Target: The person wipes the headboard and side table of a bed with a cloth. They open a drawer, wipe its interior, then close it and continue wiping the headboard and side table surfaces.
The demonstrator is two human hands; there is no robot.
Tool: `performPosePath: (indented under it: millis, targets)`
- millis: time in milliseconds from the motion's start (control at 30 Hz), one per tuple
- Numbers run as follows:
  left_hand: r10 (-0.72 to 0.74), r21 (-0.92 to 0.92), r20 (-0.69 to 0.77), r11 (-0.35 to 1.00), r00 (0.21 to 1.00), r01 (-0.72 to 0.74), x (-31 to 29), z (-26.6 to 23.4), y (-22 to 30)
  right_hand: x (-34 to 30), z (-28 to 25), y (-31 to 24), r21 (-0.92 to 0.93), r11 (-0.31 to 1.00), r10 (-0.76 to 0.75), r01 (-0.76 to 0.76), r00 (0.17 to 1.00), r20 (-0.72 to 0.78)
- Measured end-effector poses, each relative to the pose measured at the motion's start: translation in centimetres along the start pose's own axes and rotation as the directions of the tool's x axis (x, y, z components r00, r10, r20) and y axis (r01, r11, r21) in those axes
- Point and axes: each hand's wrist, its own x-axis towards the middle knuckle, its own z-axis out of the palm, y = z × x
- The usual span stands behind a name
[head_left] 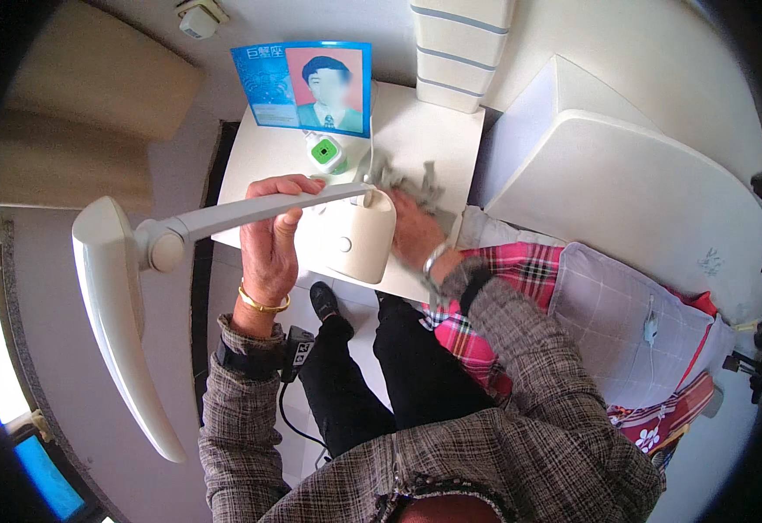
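A white desk lamp [346, 240] stands on the small white table, its rounded base toward me and its jointed arm reaching left to a long curved head [106, 288]. My left hand [268, 240] is closed around the lamp's arm, fingers on the far side and thumb on the near side. To the right of the base, my right hand [418, 234] is on a crumpled grey-green cloth [429, 185], which is blurred by motion. The base hides part of that hand and of the cloth. A bracelet circles each wrist.
Behind the lamp are a small white-and-green device [324, 152] and a blue card with a portrait [263, 87]. The white table [451, 131] meets a white drawer unit [459, 52] at the back. Right lies a bed with a plaid cover [534, 270]; a power strip [298, 350] hangs below my left wrist.
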Motion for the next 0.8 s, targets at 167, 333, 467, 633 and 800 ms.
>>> performPosePath:
  millis: [167, 333, 467, 633, 800]
  targets:
    - [-0.019, -0.026, -0.001, 0.999, 1.000, 0.019, 1.7, 1.3, -0.7, -6.9, -0.7, -3.2, 0.061, 0.990, -0.139, 0.129, 0.963, 0.231]
    - [-0.010, 0.020, 0.035, 1.000, 0.999, 0.009, 3.3, 3.7, -2.5, -8.3, -2.7, 0.7, 0.013, 0.999, 0.040, -0.040, 0.999, 0.014]
    - [-0.014, 0.105, 0.050, 0.994, 0.999, 0.009, 4.8, 5.6, -3.9, -9.0, -3.3, 1.9, 0.149, 0.946, 0.321, -0.287, 0.886, -0.334]
    - [-0.073, 0.188, 0.104, 0.981, 0.992, 0.052, 5.5, 7.2, -5.0, -8.7, -4.3, -0.1, 0.464, 0.844, 0.500, -0.268, 0.703, -0.505]
    - [-0.069, 0.203, 0.140, 0.978, 0.988, 0.040, 6.1, 9.1, -5.3, -1.9, -3.9, -0.2, 0.323, 0.932, 0.297, -0.166, 0.862, -0.412]
